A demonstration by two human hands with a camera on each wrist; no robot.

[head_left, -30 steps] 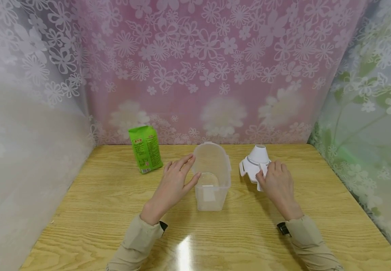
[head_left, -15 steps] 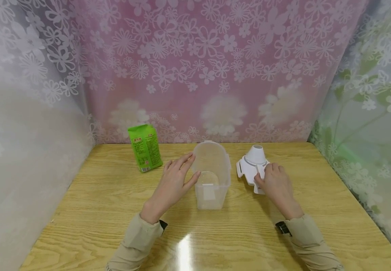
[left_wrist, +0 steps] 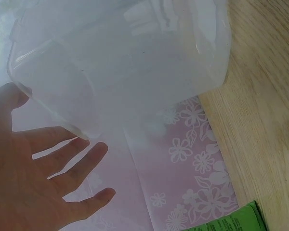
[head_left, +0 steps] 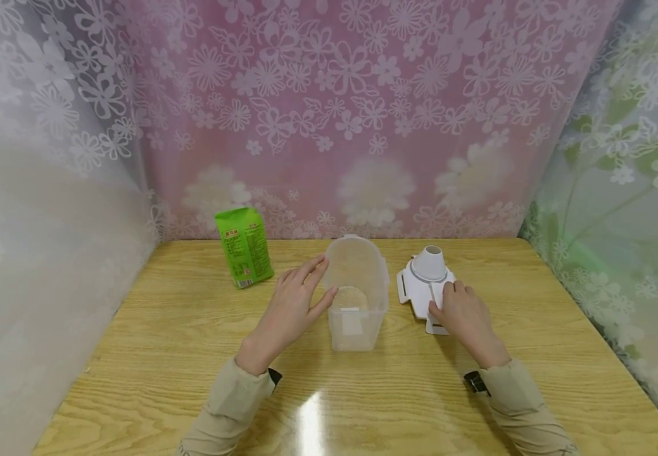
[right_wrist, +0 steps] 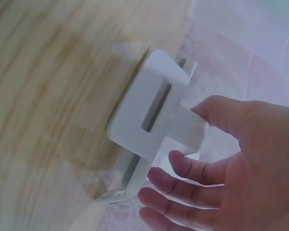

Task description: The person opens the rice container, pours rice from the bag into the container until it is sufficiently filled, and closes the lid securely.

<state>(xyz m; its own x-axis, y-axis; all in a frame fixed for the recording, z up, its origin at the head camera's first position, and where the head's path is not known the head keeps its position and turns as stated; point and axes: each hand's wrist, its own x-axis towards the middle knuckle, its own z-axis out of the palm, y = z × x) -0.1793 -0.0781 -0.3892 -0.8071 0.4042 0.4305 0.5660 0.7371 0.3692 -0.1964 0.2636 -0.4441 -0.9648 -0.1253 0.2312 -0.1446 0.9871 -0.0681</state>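
Note:
A translucent plastic container (head_left: pixel 354 335) stands near the table's middle, its wide mouth facing up. My left hand (head_left: pixel 290 309) lies along its left side, fingers fairly straight; in the left wrist view, thumb and index finger touch the rim (left_wrist: pixel 48 111). To the right, a white plastic lid (head_left: pixel 420 296) with a cone-shaped spout (head_left: pixel 431 265) and slotted side flaps rests on the table, spout up. My right hand (head_left: pixel 467 320) pinches an upright tab (right_wrist: pixel 185 130) on this lid between thumb and index finger; the other fingers are loosely bent beside it.
A bright green printed packet (head_left: pixel 245 247) stands upright at the back left of the wooden table (head_left: pixel 192 380). A pink floral curtain (head_left: pixel 334 126) hangs behind the table. Pale floral sheets (head_left: pixel 636 190) close off both sides.
The white lid has come down flatter, its spout leaning less and its front flap nearer me. My right hand has lowered slightly with it. The left hand and container have kept their places.

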